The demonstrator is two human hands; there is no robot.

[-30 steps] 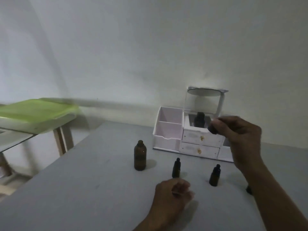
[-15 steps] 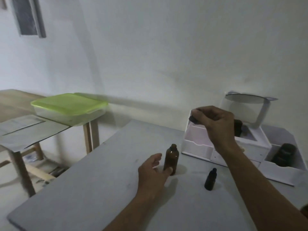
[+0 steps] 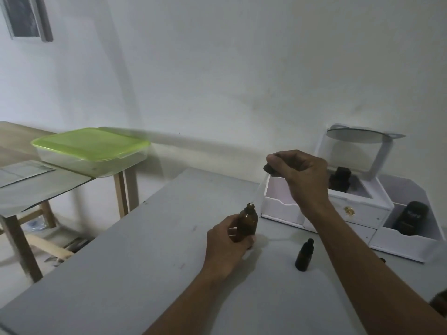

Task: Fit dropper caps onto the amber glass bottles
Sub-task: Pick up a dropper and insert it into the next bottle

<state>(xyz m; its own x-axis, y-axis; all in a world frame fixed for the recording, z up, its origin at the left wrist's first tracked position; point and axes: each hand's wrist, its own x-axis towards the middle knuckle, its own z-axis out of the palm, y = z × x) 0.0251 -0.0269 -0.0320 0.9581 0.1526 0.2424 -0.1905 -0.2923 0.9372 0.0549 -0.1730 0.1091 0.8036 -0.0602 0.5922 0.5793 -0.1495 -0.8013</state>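
The left hand wraps its fingers around the lower body of the large amber bottle, which stands upright on the grey table toward its far edge. Above it, the right hand pinches the black dropper cap between closed fingertips, its thin glass tube slanting down with the tip at the bottle's open mouth. A small amber bottle, already capped, stands just right of them, in front of the white organizer at the table's far right corner.
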